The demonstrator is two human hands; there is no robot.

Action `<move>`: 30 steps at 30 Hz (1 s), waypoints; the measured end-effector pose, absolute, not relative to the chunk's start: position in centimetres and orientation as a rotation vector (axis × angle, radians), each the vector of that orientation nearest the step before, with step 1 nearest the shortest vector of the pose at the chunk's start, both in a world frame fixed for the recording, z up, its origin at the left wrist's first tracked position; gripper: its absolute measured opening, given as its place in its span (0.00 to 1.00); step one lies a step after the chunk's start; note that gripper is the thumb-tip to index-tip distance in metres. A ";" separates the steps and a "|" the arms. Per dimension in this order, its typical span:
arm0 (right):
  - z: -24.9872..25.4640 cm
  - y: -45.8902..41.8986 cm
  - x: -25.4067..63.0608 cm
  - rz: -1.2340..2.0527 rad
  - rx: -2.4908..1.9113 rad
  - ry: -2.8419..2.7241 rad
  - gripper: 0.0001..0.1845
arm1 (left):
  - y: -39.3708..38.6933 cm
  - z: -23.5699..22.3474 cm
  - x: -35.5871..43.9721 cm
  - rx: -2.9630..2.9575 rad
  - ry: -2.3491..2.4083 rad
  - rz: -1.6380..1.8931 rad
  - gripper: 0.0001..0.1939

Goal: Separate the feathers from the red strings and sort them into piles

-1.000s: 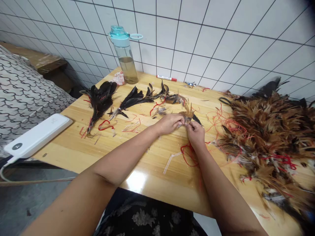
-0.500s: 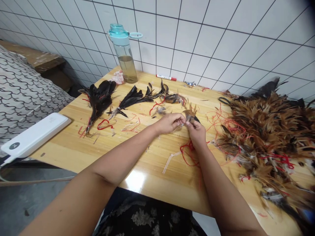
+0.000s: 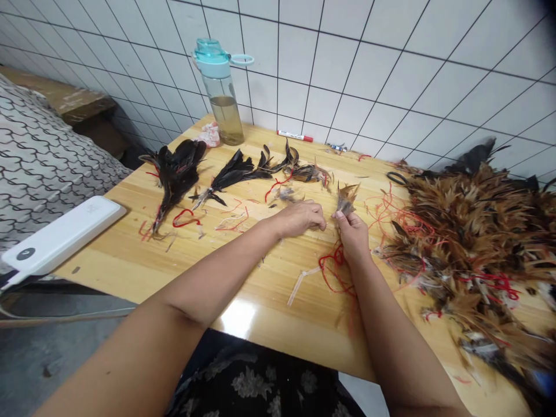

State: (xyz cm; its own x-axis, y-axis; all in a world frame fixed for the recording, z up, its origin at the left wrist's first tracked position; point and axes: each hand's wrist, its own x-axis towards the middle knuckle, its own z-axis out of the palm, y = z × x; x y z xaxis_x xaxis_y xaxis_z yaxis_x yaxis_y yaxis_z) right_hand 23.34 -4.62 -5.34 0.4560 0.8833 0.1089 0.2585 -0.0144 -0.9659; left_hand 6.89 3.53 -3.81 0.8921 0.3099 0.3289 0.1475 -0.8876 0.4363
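Note:
My right hand (image 3: 354, 231) pinches a small bunch of brown and grey feathers (image 3: 346, 198) by its base, tips pointing up and away from me. To its left, my left hand (image 3: 304, 219) hovers low over the table with its fingers curled together; what they hold, if anything, is hidden. Beneath my right wrist lies a loop of red yarn (image 3: 332, 272), beside a clear knotted strip (image 3: 297, 286). Grey fluff (image 3: 289, 196) rests just beyond my left hand.
Black feather bundles (image 3: 178, 174) lie at the left of the wooden table (image 3: 195, 260). Brown feathers (image 3: 469, 214) heap up on the right, near tangled red string (image 3: 402, 217). A water bottle (image 3: 226, 110) and red marker (image 3: 295, 136) are by the tiled wall. A white power bank (image 3: 65, 231) sits at the left edge.
My hands have come apart: the left has moved away from the bunch. The feathers, still in my right hand, now stand more upright and show more fully.

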 end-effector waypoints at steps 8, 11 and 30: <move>-5.3 -4.7 22.9 0.656 -1.572 -1.073 0.15 | 3.3 -3.6 6.7 2.860 0.463 0.509 0.04; -5.2 -4.7 22.8 0.627 -1.593 -1.105 0.15 | 3.4 -4.0 6.8 2.811 0.471 0.565 0.05; -5.2 -5.0 22.8 0.555 -1.665 -1.170 0.15 | 4.4 -4.4 6.3 2.581 0.778 0.796 0.17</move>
State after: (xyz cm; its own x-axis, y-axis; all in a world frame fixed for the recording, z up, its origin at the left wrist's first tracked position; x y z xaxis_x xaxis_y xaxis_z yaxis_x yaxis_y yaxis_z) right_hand 22.77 -4.97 -5.21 0.4298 0.8883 0.1621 0.4370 -0.0476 -0.8982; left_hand 6.30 4.45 -4.39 0.6949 0.5865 0.4161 0.4027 -0.7967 0.4506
